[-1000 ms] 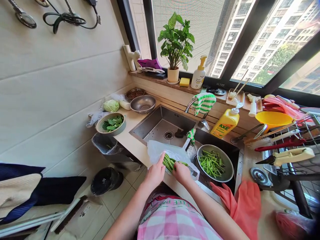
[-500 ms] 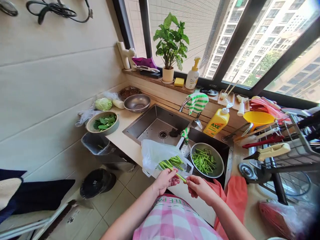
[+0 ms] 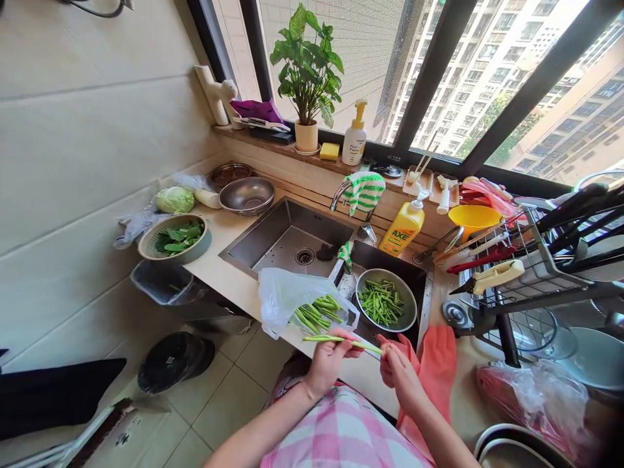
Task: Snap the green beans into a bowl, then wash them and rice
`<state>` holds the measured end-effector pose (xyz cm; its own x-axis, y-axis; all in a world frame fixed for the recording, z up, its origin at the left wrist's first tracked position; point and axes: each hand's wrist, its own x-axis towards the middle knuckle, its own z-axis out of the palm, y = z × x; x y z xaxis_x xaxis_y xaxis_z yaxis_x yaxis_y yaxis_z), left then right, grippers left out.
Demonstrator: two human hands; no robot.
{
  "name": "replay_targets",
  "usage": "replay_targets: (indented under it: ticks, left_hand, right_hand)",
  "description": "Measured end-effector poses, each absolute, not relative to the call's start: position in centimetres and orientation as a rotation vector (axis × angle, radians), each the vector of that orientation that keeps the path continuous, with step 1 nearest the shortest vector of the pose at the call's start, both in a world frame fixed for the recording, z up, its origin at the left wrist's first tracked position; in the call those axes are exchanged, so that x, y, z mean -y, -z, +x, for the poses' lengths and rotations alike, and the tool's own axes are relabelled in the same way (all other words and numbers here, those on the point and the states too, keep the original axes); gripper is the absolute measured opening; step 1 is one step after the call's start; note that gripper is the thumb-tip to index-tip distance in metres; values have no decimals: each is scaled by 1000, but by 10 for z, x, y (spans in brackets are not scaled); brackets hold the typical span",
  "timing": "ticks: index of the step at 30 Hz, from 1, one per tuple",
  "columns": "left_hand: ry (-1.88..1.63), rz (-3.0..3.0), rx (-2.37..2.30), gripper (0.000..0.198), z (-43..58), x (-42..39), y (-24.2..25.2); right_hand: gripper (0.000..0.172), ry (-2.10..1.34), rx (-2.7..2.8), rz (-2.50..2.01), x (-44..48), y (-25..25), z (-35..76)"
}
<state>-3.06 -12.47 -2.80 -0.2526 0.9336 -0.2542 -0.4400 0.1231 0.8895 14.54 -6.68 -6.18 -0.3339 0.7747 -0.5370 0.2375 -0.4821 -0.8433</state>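
A long green bean point(image 3: 366, 346) stretches between my two hands, low over the counter edge. My left hand point(image 3: 330, 363) is closed around its middle, and its left end sticks out past my fingers. At the right end, the fingertips of my right hand point(image 3: 398, 369) pinch the tip. Just beyond my left hand lies a thin white plastic bag point(image 3: 279, 300), its mouth showing more green beans point(image 3: 319, 312). A metal bowl point(image 3: 412, 305) of short bean pieces point(image 3: 381, 303) sits in the right sink basin, beyond my right hand.
The left sink basin point(image 3: 273, 250) has a drain and a dark lump. Pink rubber gloves point(image 3: 436, 364) lie right of my right hand. A yellow detergent bottle point(image 3: 402, 229) stands behind the sink, a knife rack point(image 3: 550, 250) at right. A colander point(image 3: 146, 246) of leaves sits at left.
The bean has risen and turned nearly level between my hands, both of which have shifted slightly right. The camera view has swung a little, moving the background left.
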Motion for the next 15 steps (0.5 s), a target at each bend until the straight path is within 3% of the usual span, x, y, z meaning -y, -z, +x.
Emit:
replay_targets:
  ticks: [3, 8, 11, 15]
  left_hand:
    - [-1558, 758, -1363, 26, -58, 136, 18]
    - [-1476, 672, -1512, 28, -94, 138, 14]
    - [-1429, 654, -1566, 29, -107, 129, 18]
    - [-1279, 753, -1582, 32, -106, 106, 19]
  right_hand:
    - [30, -1881, 1344, -1488, 57, 61, 118]
    - [29, -1619, 2065, -1084, 38, 60, 43]
    - [33, -1393, 2111, -1039, 23, 54, 18]
    - [28, -1403, 2199, -951, 18, 37, 36]
